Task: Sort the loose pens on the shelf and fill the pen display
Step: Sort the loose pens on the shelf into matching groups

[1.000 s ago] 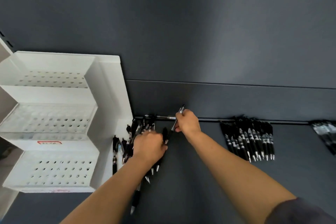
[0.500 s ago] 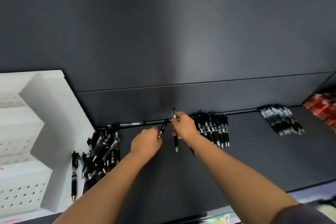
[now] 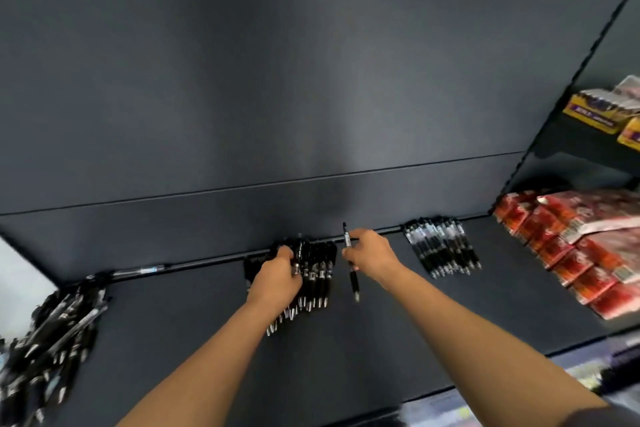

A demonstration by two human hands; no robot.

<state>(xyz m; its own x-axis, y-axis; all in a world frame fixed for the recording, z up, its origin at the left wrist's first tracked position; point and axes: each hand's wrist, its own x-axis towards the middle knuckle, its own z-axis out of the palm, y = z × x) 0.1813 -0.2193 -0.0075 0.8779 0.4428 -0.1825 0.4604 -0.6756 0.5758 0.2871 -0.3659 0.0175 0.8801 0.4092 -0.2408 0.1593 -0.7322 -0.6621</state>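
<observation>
Trouble looked likeliest at the middle row (image 3: 320,270), where my left hand (image 3: 277,276) lay across the pens' upper ends with its fingers curled down among them. Whether it pinched one or only pressed on them, I could not tell. Those barrels were round, smooth and glossy, laid side by side with tips toward me on a flat, matte shelf (image 3: 381,340). A careless nudge would, I judged, roll them out of line or fan the near ends apart, as the row's left end already splayed.

My right hand (image 3: 372,255) pinched a single pen (image 3: 354,279) between thumb and fingers near its clip end. The pen hung nearly upright, tip down, just right of the row. Held so high on a slick barrel, it could swing or slip, I thought, and drop point first among the others.

Another row (image 3: 443,248) lay well apart to the right, neat and slanted, near shiny red packs (image 3: 568,246). The unsorted heap (image 3: 52,333) sprawled at far left, black bodies with pale labels and metal tips crossing every way. It sat beside a blurred white corner of the display (image 3: 20,284), too little of which showed to tell how full it was. One stray pen (image 3: 142,270) lay along the back wall, easy to overlook.
</observation>
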